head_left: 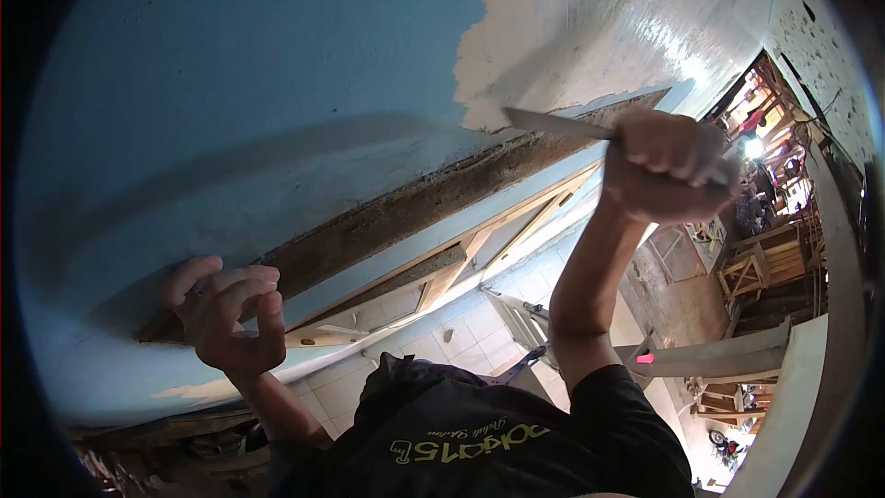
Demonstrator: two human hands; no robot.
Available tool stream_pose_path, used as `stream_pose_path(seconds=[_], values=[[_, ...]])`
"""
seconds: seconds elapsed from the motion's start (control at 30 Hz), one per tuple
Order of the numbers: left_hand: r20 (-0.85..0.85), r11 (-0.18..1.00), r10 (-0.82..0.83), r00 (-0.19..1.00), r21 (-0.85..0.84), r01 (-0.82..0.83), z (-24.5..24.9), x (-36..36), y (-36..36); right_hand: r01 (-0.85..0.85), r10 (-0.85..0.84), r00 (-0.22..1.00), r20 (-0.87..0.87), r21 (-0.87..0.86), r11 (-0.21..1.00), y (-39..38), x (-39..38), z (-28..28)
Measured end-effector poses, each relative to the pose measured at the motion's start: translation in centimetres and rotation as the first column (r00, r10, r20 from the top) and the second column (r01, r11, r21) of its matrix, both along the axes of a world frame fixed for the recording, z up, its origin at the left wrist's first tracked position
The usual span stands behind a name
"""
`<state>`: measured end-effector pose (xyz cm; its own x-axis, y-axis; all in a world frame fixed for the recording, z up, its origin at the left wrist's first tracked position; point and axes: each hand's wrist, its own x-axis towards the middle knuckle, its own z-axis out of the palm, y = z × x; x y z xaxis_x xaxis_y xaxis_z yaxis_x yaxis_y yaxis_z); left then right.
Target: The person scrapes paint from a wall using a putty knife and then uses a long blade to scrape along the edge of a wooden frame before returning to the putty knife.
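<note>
In my right hand (668,171), the fist is closed around the handle of a knife (558,123), its handle mostly hidden. The flat metal blade points left, and its slanted tip overlaps the lower edge of a bare pale patch (590,28) on the blue wall (277,46). Lower left, my left hand (230,314) is raised at the wall with its fingers bent and apart, holding nothing visible. It sits at the near end of a rough brown beam (406,203) that runs along the wall toward my right hand.
Wooden frames with panes (442,277) lie below the beam. A metal ladder (521,309) stands on the tiled floor (424,350) beneath me. At right, wooden furniture (765,263) and a motorcycle (726,447) are lower down, past a long grey ledge (719,360).
</note>
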<state>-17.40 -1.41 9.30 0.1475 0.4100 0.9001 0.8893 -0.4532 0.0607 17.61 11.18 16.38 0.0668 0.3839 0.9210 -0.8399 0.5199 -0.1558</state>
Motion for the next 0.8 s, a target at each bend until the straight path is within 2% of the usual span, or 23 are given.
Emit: stream_pose_path(seconds=[0.07,0.2,0.3,0.33,0.37,0.43,0.53,0.63,0.67,0.77,0.8], values=[[0.005,1.000,0.003,1.000,-0.013,-0.003,0.0,-0.2,-0.1,-0.130,0.133,0.985,-0.113,0.036,0.991,0.0,1.6,0.1],[0.019,0.999,-0.027,0.999,-0.021,0.028,-0.2,-0.3,0.0,0.019,-0.019,1.000,-0.005,-0.043,0.999,0.9,-0.6,-1.2],[0.021,1.000,-0.017,1.000,-0.016,0.017,-0.1,0.0,0.0,-0.128,0.127,0.980,-0.153,-0.003,0.992,0.9,1.7,-0.6],[0.029,1.000,-0.001,1.000,-0.010,0.001,-0.1,0.0,-0.1,-0.114,0.121,0.981,-0.152,0.060,0.992,1.5,1.0,-0.8],[0.034,1.000,-0.015,0.999,-0.019,0.016,-0.1,0.0,-0.1,-0.039,0.042,0.997,-0.064,0.036,0.999,2.2,-0.7,-1.8],[0.045,0.998,-0.049,0.998,-0.035,0.050,-0.1,0.0,0.0,-0.080,0.080,0.997,0.002,0.019,0.997,1.9,-0.1,-2.0],[0.004,1.000,-0.017,1.000,-0.011,0.017,0.1,0.0,0.0,-0.226,0.240,0.959,-0.149,0.106,0.968,2.2,1.7,-1.4],[0.013,0.999,-0.046,0.999,-0.008,0.046,0.1,0.0,0.1,-0.149,0.148,0.988,0.038,0.010,0.989,1.9,-0.2,-1.8],[0.013,0.999,-0.039,0.999,-0.013,0.039,0.1,0.0,0.1,-0.104,0.106,0.994,0.039,-0.042,0.994,1.4,-0.6,-1.5],[0.021,0.999,-0.037,0.999,-0.024,0.037,0.0,0.0,0.0,-0.181,0.182,0.980,-0.086,0.017,0.983,1.4,1.4,-0.8],[0.033,0.999,-0.043,0.998,-0.026,0.044,-0.1,0.0,0.1,-0.113,0.113,0.993,-0.030,0.011,0.994,1.7,0.3,-1.2]])
